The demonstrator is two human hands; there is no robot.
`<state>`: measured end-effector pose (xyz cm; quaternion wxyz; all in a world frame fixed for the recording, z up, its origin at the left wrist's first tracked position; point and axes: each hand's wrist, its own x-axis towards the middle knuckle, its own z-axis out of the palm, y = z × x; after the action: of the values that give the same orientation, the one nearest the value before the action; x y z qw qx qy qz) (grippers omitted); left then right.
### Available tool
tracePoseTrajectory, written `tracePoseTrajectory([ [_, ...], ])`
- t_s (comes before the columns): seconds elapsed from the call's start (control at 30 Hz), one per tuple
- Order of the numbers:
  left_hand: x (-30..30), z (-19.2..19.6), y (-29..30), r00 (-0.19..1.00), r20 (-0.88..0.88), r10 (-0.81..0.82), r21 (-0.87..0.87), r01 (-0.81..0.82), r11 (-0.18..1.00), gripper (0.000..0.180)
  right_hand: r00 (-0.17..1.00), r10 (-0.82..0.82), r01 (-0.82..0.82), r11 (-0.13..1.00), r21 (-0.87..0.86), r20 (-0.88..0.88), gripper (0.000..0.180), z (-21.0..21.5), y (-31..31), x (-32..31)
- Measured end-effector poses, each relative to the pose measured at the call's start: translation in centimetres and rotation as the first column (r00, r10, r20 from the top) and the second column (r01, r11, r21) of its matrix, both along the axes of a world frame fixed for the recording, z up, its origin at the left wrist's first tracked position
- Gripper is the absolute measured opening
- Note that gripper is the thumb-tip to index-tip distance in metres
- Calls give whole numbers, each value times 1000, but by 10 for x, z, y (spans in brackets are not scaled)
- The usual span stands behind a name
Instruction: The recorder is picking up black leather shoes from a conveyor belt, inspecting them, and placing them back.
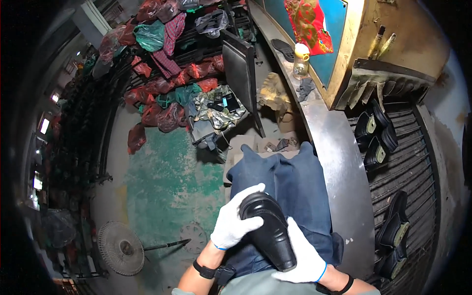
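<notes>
A black leather shoe (269,230) lies across my lap, held between both white-gloved hands. My left hand (233,220) grips its far end, thumb over the upper and fingers along the side. My right hand (304,255) wraps round the near end, its palm along the right side. The fingers under the shoe are hidden. Below it are my dark blue trousers (300,191).
To my right runs a metal ledge (339,162) beside a slatted rack (408,162) with several black shoes (393,221). A bottle (301,61) stands on the ledge's far part. A fan (123,247) is at the left; red bags (169,117) pile up ahead.
</notes>
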<state>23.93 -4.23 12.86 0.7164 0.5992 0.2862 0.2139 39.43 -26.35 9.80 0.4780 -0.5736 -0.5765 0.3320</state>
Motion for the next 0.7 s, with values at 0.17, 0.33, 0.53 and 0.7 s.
tracePoseTrajectory([
  [0.17,19,-8,1,1000,-27,1,275,6,961,68,935,-3,-59,984,-167,-353,126,-13,-17,31],
  [0.33,71,-18,12,904,379,-196,-70,239,968,47,689,-3,-157,976,-153,-725,133,-6,-31,53],
  [0.53,142,-32,-10,950,-93,-297,310,311,898,42,315,-309,117,951,-286,-897,124,1,-94,68],
  [0.7,135,-47,-21,914,237,-330,-353,397,847,57,144,-649,573,670,-472,-747,98,-15,-177,175],
])
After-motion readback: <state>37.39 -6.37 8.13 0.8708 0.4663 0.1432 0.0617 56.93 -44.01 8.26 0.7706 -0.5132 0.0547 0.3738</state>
